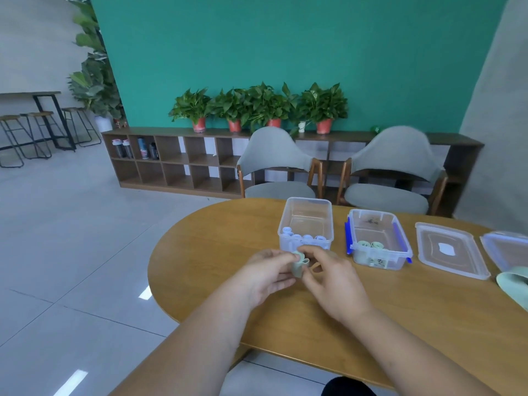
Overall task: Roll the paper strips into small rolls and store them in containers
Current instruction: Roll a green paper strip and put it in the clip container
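Smooth oval table [200, 252] of warm brown wood grain, rounded at the left end. Above its near part, left hand [267, 277] with fingers curled and fingertips pinching a pale green paper strip [298, 265], matte and soft-looking, partly wound into a loose coil with an open loop at the top. Right hand [331, 277] pinching the other side of the same strip between thumb and forefinger, remaining fingers bent. Just behind the hands, a clear plastic container [308, 199], rectangular with rounded corners, lidless, holding a row of small white-to-pale-blue rolls [303, 238] packed against its near wall. Just right of it, apart by a narrow gap, a second clear container [371, 212] of the same shape with blue latches [347, 235] on both long sides; inside, at the near end, a few pale green rolls [371, 244] with spirals facing up, and some small dark marks at the far end, too small to tell. On its front wall a label [377, 262] with dark characters, too blurred to read. Farther right, a flat translucent lid [428, 252] with a raised rim and a small white patch in the middle, no legible writing. Beside that, a second clear lid [505, 247], cut off by the frame. At the right edge, loose pale green strips [514, 281] curling on the wood.
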A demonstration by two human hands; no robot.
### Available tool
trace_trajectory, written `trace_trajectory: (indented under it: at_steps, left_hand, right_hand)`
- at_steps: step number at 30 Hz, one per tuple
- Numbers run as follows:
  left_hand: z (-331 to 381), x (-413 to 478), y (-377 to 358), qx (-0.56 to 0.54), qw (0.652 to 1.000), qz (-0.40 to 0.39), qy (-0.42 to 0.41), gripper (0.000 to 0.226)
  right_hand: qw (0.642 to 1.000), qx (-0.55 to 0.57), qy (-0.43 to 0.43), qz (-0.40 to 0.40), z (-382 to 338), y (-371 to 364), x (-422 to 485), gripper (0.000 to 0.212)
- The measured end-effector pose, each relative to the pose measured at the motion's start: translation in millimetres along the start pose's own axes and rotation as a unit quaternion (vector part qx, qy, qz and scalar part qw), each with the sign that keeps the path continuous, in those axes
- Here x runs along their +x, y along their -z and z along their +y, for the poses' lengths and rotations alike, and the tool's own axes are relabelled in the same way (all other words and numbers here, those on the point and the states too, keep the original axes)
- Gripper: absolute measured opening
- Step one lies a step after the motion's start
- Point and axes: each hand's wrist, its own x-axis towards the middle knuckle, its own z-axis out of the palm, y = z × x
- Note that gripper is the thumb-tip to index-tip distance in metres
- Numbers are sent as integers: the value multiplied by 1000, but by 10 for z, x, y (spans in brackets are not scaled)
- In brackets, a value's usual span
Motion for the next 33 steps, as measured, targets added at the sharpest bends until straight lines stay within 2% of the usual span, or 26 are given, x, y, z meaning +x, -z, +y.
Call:
trace_trajectory:
  at_steps: [5, 9, 12, 19, 23, 25, 30, 33]
  left_hand:
    - [-40, 32, -307, -24, 1000, -4, -4, 25]
    - [-71, 168, -501, -18, 1000, 15, -7, 44]
    - [-86, 277, -629, -16, 1000, 21, -9, 48]
    - [-53, 491, -1022, -13, 1000, -18, 17, 46]
    - [-28, 559, -1243, -12, 999, -41, 28, 33]
    - [-12, 612, -1328, -9, 999, -46, 19, 25]
    - [-15, 736, -1512, 37, 997, -67, -10, 28]
    - [13, 807, -1606, 75, 993, -78, -44, 25]
  right_hand:
    - [1000, -12, -14, 23, 95, 237, -101, 39]
    - [999, -28, -28, 36, 211, 351, -148, 42]
    - [997, -39, -42, 43, 303, 408, -160, 41]
    - [992, -66, -72, 81, 486, 676, -145, 44]
    - [989, -86, -84, 90, 590, 894, -140, 43]
    - [990, -89, -69, 84, 653, 1000, -150, 40]
    - [993, -72, -70, 68, 865, 1264, -111, 46]
    - [994, -77, -71, 43, 964, 1417, -2, 41]
